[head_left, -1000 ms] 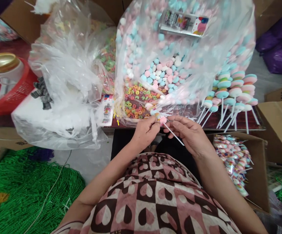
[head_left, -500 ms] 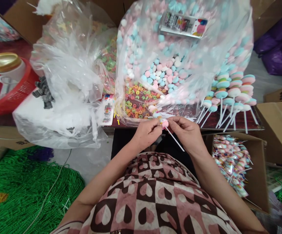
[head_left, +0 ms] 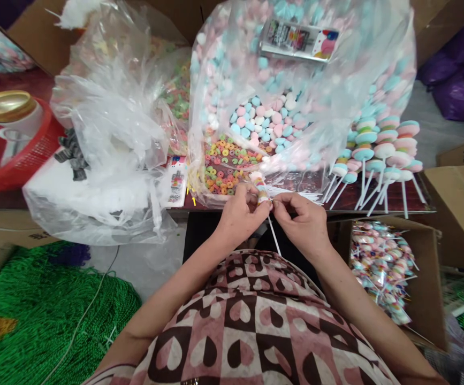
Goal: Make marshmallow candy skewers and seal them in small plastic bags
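Observation:
My left hand [head_left: 242,212] is closed around a marshmallow skewer [head_left: 261,188], a white stick threaded with pastel marshmallows and ring candy. Its bare stick [head_left: 274,235] points down toward my lap. My right hand [head_left: 302,216] pinches with thumb and forefinger just right of the lowest candy; what lies in that pinch is too small to make out. Beyond my hands are loose ring candies [head_left: 226,176] and pink, blue and white marshmallows [head_left: 269,120] in a big clear bag. White sticks [head_left: 296,193] lie just behind my right hand.
Finished-looking marshmallow skewers [head_left: 376,144] stand bunched at the table's right. Below them, a cardboard box [head_left: 426,289] holds wrapped ones. To the left are crumpled plastic bags [head_left: 111,123], a printed packet [head_left: 176,182] and a red basket [head_left: 35,149]. Green strands [head_left: 67,310] cover the floor.
The skewer has turned so its stick points more steeply down. My left hand has come up around the candy, and my right hand has shifted slightly down and left.

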Motion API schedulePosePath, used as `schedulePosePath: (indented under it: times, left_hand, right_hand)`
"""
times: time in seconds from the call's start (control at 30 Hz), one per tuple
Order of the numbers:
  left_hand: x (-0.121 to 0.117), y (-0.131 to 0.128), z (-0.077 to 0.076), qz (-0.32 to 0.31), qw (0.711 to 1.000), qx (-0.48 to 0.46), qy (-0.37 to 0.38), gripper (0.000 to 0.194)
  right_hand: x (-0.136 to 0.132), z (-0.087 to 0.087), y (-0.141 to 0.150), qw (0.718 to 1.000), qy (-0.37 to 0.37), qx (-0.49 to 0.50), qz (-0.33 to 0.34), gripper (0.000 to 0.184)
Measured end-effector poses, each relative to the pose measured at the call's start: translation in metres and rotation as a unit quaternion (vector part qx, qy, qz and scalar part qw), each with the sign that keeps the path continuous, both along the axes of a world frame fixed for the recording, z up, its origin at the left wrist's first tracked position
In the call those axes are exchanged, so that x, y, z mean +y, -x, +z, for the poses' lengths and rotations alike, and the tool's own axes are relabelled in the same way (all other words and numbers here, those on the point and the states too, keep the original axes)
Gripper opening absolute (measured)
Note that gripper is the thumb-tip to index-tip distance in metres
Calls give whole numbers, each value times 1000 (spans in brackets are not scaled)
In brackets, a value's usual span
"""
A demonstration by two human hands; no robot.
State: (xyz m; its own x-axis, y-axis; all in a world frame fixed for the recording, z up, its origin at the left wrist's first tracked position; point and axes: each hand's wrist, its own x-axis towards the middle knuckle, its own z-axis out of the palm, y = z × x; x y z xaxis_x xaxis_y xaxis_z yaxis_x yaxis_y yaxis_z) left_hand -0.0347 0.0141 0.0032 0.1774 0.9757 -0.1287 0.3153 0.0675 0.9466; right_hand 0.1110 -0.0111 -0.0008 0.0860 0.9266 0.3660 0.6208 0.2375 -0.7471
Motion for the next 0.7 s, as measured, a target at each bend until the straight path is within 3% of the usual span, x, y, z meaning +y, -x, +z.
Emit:
schedulePosePath:
  times: [0.23, 0.43, 0.5, 0.57, 0.7]
  left_hand:
    - [-4, -2, 4, -32, 998, 61, 2, 14]
    - [-2, -2, -4, -14, 997, 69, -14, 7]
    - [-1, -2, -7, -7, 999, 42, -3, 5]
    - [0, -2, -9, -7, 999, -16, 37, 7]
    - [-1, -5, -5, 4, 973, -172, 151, 12]
  right_hand:
    - [3, -6, -1, 985, -102, -142, 0, 12]
    - [-5, -5, 4, 979, -109, -159, 69, 16]
    - [-9, -5, 2, 988, -71, -111, 79, 15]
    - [-11, -5, -3, 999, 6, -3, 45, 12]
    - [-12, -5, -11, 963, 149, 224, -20, 16]
